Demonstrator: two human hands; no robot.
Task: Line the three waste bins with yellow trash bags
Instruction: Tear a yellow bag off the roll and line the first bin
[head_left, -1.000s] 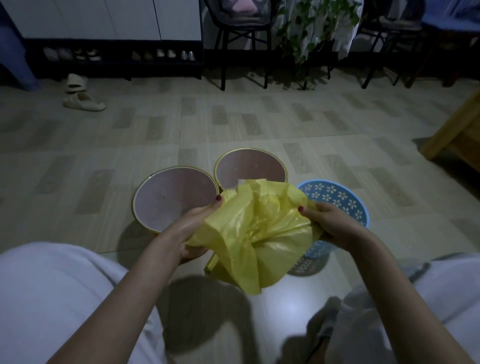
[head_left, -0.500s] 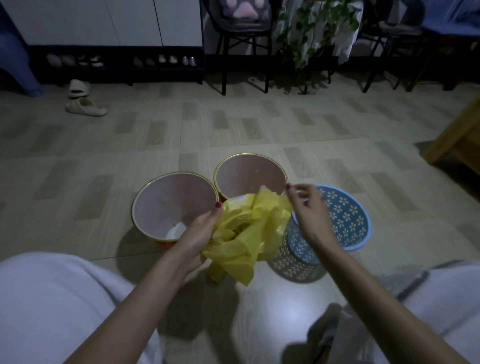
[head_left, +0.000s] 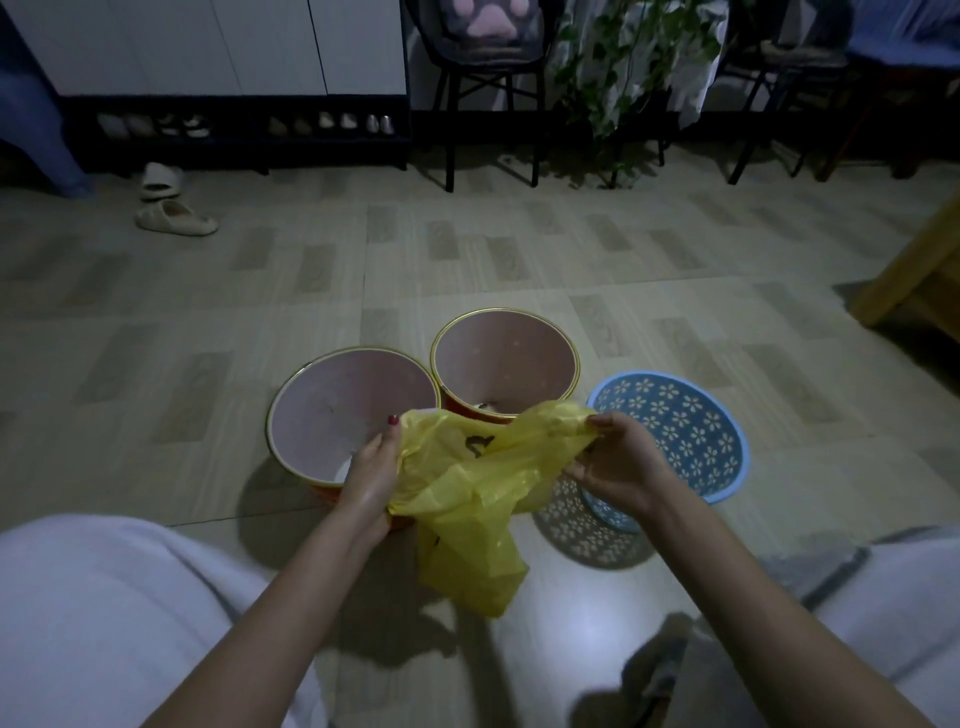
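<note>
A crumpled yellow trash bag (head_left: 467, 499) hangs in the air between both hands, in front of three bins on the floor. My left hand (head_left: 371, 470) grips its left edge and my right hand (head_left: 615, 460) pinches its right top corner, so the top edge is stretched out. Behind the bag stand two red bins with gold rims and pinkish insides, the left bin (head_left: 322, 395) and the middle bin (head_left: 506, 348), both unlined. At the right stands a blue perforated bin (head_left: 685, 436) with a flower pattern, also unlined.
My knees in pale trousers frame the bottom corners. A wooden furniture leg (head_left: 914, 270) stands at the right. Slippers (head_left: 174, 215) lie at the far left near a shoe rack (head_left: 234, 124). Chairs and a trailing plant (head_left: 623, 78) line the back wall.
My right hand let go of the bunched bag, reached to its top corner, and now pulls it rightward. The bag has spread from a wad into a stretched sheet.
</note>
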